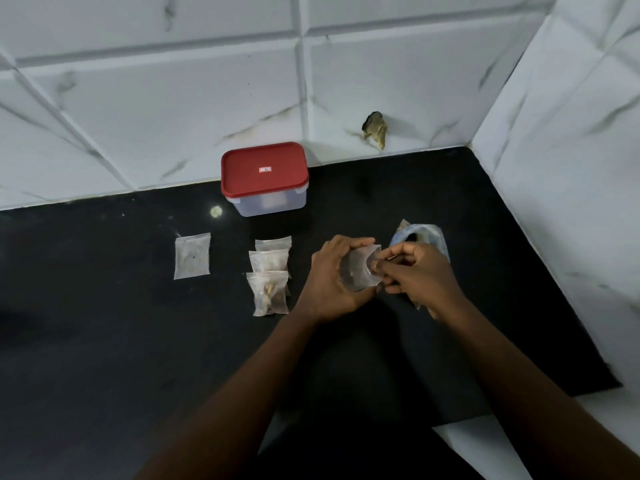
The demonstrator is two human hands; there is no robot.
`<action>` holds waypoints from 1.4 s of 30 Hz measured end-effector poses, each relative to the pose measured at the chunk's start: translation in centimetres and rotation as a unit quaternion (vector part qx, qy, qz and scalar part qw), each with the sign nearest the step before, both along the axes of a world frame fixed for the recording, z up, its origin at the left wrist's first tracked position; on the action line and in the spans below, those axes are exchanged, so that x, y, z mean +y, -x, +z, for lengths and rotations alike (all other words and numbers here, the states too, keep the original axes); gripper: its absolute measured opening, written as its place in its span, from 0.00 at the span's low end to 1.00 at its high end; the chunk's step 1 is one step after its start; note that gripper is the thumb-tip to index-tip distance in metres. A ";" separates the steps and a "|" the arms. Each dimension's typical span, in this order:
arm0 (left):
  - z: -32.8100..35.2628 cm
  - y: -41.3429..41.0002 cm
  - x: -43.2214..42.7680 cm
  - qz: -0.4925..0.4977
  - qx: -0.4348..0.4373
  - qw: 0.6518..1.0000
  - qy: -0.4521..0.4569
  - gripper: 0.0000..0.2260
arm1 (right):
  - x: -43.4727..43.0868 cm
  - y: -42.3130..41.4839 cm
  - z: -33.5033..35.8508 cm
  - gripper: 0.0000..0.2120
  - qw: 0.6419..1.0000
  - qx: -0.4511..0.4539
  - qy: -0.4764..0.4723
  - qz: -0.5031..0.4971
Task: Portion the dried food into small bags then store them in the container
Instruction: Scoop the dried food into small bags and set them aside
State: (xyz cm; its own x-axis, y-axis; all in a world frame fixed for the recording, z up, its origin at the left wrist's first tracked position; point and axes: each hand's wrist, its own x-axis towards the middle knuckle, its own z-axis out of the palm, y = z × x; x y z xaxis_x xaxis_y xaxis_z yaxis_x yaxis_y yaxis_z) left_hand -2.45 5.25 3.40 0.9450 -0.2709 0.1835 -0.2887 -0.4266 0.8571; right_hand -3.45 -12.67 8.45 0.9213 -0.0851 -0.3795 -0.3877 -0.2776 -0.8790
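My left hand (pixel 329 278) grips a small clear bag (pixel 356 270) and holds its mouth open just above the black counter. My right hand (pixel 415 275) pinches at the bag's opening; what its fingertips hold is too small to tell. Behind my right hand lies the larger blue-and-white food bag (pixel 424 235), open at the top. Three filled small bags (pixel 270 277) lie overlapping in a column left of my hands. A flat stack of small bags (pixel 192 255) lies further left. The clear container with a red lid (pixel 265 178) stands shut at the back wall.
The black counter (pixel 138 341) ends at a white tiled wall behind and a tiled side wall (pixel 571 202) close on the right. A hole in the tile (pixel 374 129) shows above the counter. The counter's front edge (pixel 519 414) runs at the lower right.
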 end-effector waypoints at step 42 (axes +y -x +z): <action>-3.0 -1.9 -7.8 -0.031 0.024 0.995 -0.094 0.21 | -5.6 -1.0 -1.0 0.11 0.986 0.047 0.105 0.120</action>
State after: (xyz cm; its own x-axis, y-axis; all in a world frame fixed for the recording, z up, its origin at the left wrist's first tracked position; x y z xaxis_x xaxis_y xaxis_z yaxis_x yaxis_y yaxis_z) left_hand -0.52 -2.57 0.38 0.9317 -0.3546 0.0781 -0.2796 -0.5634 0.7774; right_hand -2.42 -18.26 7.45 0.8863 0.0451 -0.4608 -0.3653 -0.5436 -0.7557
